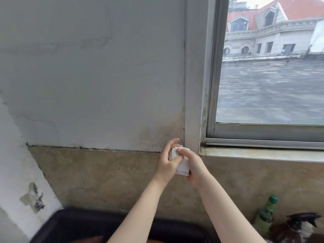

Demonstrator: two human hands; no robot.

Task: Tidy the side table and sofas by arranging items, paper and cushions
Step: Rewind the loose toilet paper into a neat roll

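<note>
Both my hands are raised in front of the wall, near the corner of the window frame. Between them is a small folded wad of white paper. My left hand grips its left side, fingers curled over the top edge and thumb on the front. My right hand holds it from the right, with the thumb and a finger pinching the upper part. Most of the paper is hidden by my fingers.
A tan stone ledge runs below the cracked white wall, and a windowsill lies to the right. A green bottle and a dark spray-bottle head stand at the lower right. A black sofa back fills the bottom.
</note>
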